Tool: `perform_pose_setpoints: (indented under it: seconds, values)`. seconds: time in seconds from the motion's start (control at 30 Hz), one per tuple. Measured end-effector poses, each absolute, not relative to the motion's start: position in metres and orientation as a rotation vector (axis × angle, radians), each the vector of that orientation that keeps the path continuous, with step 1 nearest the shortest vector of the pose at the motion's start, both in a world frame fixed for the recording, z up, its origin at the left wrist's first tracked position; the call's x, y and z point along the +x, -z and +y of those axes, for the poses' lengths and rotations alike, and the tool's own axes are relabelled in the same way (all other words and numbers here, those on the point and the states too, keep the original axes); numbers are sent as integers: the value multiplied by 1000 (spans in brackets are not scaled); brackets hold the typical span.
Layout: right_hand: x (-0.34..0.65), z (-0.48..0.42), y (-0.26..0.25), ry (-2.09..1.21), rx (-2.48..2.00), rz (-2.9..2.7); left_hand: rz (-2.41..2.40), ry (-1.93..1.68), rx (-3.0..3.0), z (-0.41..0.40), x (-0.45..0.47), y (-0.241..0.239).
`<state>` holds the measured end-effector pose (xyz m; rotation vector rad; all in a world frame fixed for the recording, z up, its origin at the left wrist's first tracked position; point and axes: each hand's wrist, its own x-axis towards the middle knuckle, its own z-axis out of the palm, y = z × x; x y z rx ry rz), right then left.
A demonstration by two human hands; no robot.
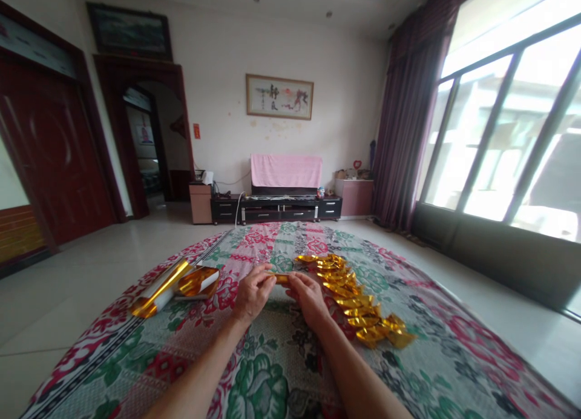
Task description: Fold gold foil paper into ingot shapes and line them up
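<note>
Forearms (pixel 206 364), cropped below, end in left fingers (pixel 264 278) and right fingers (pixel 297 280) pinching gold foil (pixel 282 279), its ends hidden

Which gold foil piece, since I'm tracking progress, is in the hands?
The narrow piece between the left hand and right hand; the row of gold pieces and foil sheets lie on the patterned cloth.

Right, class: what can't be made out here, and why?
Head view: ends of the gold piece, covered by the left hand and right hand.
Head view: near edge of the patterned cloth, cut off by the bottom edge.
Head view: scene beyond the window, lost in glare.
Head view: smallest writing on the framed picture, too small.
</note>
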<state>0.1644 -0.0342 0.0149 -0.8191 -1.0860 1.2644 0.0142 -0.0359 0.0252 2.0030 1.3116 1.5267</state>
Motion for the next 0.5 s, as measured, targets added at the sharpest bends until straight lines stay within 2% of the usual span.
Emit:
perform_pose_setpoints:
  seconds: [0.3, 0.5]
  values:
    - [160, -36, -19, -881, -894, -1187, 1335, -1382, 1787, -26, 13, -12]
    - [159, -33, -18, -970, -831, -1090, 1381, -1409, 1828, -27, 15, -14]
